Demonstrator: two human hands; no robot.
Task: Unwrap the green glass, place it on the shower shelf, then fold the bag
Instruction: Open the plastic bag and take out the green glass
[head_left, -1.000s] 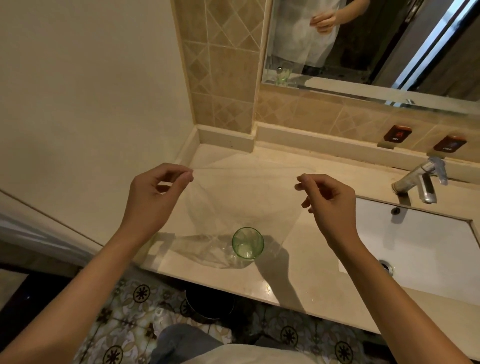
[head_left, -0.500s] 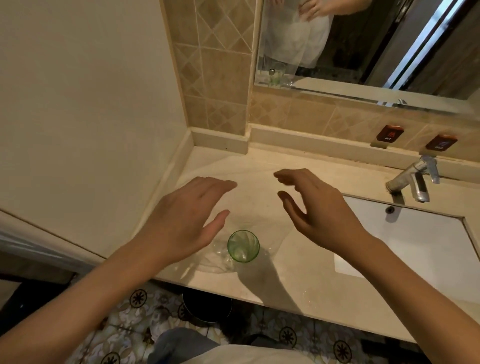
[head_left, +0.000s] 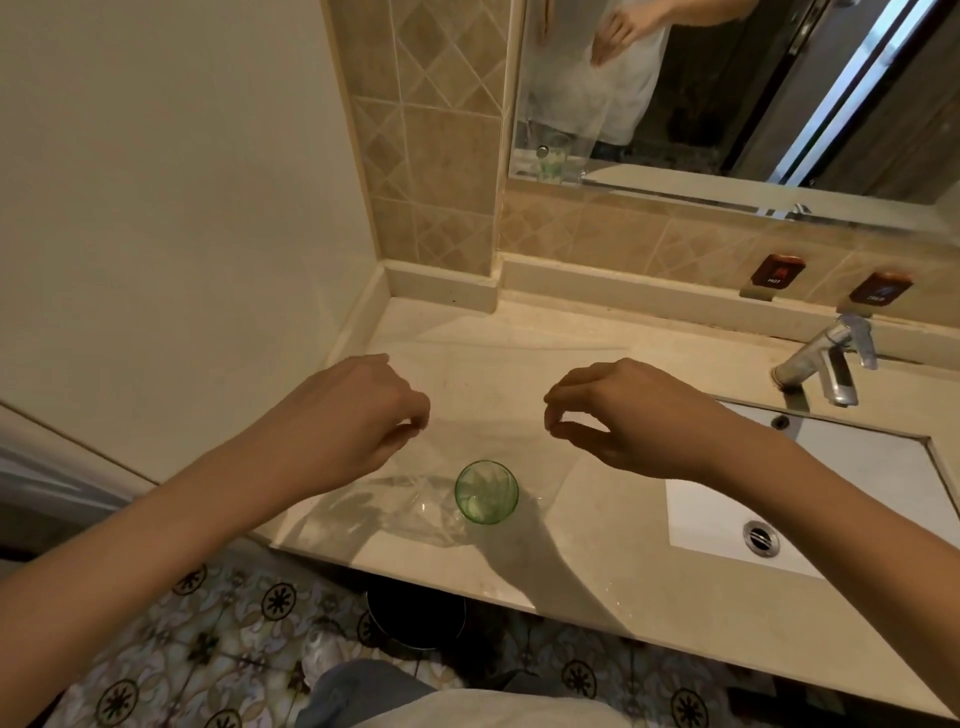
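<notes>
The green glass (head_left: 487, 492) stands upright on the marble counter (head_left: 597, 551), near its front edge. The clear plastic bag (head_left: 395, 504) lies crumpled against the glass's left side and spreads away over the counter towards the wall. Whether the glass is inside the film I cannot tell. My left hand (head_left: 358, 415) hovers behind and left of the glass, fingertips pinched together on the film. My right hand (head_left: 623, 415) is behind and right of it, thumb and fingers likewise pinching the film. Neither hand touches the glass.
A white sink (head_left: 857, 483) with a chrome faucet (head_left: 821, 364) lies to the right. A mirror (head_left: 727, 93) hangs above the tiled backsplash. The cream wall (head_left: 182, 234) closes the counter's left end. A dark bin (head_left: 415, 618) sits on the patterned floor below.
A second ago both hands held the bag's edge up, then opened flat over the counter. Now they have moved apart and their fingers have closed into pinches again. The glass stayed put.
</notes>
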